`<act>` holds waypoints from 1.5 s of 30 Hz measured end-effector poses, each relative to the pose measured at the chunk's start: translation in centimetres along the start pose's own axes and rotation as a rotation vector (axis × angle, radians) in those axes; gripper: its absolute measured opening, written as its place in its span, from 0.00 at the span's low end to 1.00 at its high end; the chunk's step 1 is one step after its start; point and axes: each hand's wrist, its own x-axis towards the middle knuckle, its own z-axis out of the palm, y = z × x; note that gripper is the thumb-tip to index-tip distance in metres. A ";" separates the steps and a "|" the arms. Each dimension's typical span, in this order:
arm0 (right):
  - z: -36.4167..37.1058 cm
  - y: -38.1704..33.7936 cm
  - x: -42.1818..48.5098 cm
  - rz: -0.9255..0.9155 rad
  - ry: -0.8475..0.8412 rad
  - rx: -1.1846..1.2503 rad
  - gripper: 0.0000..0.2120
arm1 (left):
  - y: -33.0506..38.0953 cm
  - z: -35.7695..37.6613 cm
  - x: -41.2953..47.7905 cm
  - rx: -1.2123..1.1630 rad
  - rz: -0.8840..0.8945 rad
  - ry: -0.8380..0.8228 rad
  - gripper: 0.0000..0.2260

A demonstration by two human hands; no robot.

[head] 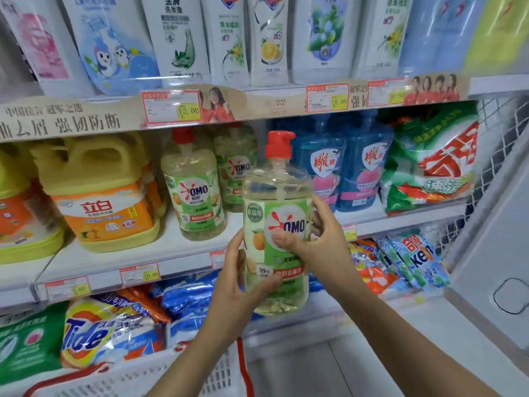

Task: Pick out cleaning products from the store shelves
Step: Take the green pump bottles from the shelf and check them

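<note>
OMO pump bottle (274, 196), held clear of the middle shelf (171, 253) and above the basket (120, 379). The left hand (240, 285) wraps its lower side; the right hand (320, 242) grips the label, thumb across the front. Long axis near upright, red pump uppermost, spout pointing right. Judged picked but not yet basketed.

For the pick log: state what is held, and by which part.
Clear plastic OMO pump bottle with red cap. The left hand grips its lower left side; the right hand grips its middle, thumb across the front.
</note>
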 end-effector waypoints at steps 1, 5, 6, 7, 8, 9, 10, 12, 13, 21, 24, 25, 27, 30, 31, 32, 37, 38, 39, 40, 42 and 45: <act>-0.6 0.5 -0.7 0.074 0.016 0.028 0.38 | -0.3 0.6 -0.5 -0.022 -0.012 0.026 0.34; -3.0 2.7 -2.9 0.355 -0.074 0.158 0.24 | -1.0 2.4 -2.3 -0.145 -0.150 0.013 0.23; -3.4 3.4 -3.6 0.410 -0.092 0.222 0.25 | -1.1 3.0 -2.7 -0.204 -0.205 -0.005 0.20; -3.6 4.0 -4.3 0.460 -0.096 0.306 0.28 | -1.2 3.5 -3.0 -0.251 -0.266 -0.025 0.17; -3.8 4.5 -5.0 0.495 -0.094 0.382 0.29 | -1.4 4.0 -3.3 -0.273 -0.327 -0.042 0.16; -4.0 5.0 -5.6 0.511 -0.085 0.425 0.29 | -1.6 4.4 -3.6 -0.273 -0.378 -0.062 0.16; -4.2 5.3 -6.1 0.514 -0.063 0.439 0.29 | -1.6 4.5 -3.8 -0.235 -0.405 -0.080 0.17; -4.7 5.6 -6.7 0.497 0.036 0.404 0.31 | -1.9 4.6 -3.9 -0.056 -0.396 -0.053 0.20; -4.9 5.7 -6.9 0.484 0.093 0.358 0.31 | -2.0 4.8 -4.0 0.011 -0.409 -0.023 0.23; -6.7 5.0 -6.8 0.369 0.089 0.031 0.25 | -3.2 6.8 -4.6 -0.097 -0.569 -0.039 0.33; -6.4 5.2 -6.2 0.497 0.007 0.031 0.38 | -2.9 6.1 -4.2 -0.405 -0.661 -0.174 0.23; -6.1 5.4 -6.2 0.566 -0.025 0.078 0.42 | -2.9 6.2 -4.2 -0.477 -0.706 -0.193 0.19; -5.6 5.7 -6.4 0.670 -0.017 0.224 0.46 | -2.9 6.2 -4.4 -0.553 -0.789 -0.227 0.16; -5.4 6.0 -6.5 0.667 0.062 0.335 0.46 | -3.2 5.2 -4.6 -0.634 -0.824 -0.343 0.22; -5.3 6.1 -6.6 0.634 0.073 0.313 0.47 | -3.4 4.8 -4.6 -0.660 -0.829 -0.356 0.23; -5.1 6.3 -6.7 0.598 0.081 0.274 0.47 | -3.5 4.6 -4.5 -0.662 -0.837 -0.345 0.24; -5.1 5.4 -5.8 0.447 0.039 0.116 0.34 | -3.3 4.8 -3.7 -0.150 -0.677 -0.183 0.22; -5.1 5.1 -5.6 0.424 0.014 0.056 0.30 | -3.1 4.9 -3.6 0.010 -0.627 -0.153 0.26; -5.1 5.1 -5.6 0.414 0.014 0.027 0.27 | -2.9 5.0 -3.7 0.194 -0.583 -0.124 0.29; -5.0 5.3 -5.7 0.411 0.036 0.035 0.26 | -2.7 5.1 -3.9 0.409 -0.546 -0.088 0.30; -4.7 6.3 -6.2 0.427 0.109 0.077 0.25 | -2.5 5.4 -4.4 0.726 -0.453 -0.071 0.31; -5.0 6.6 -6.5 0.492 0.154 0.094 0.34 | -2.9 4.3 -4.3 0.533 -0.489 -0.090 0.29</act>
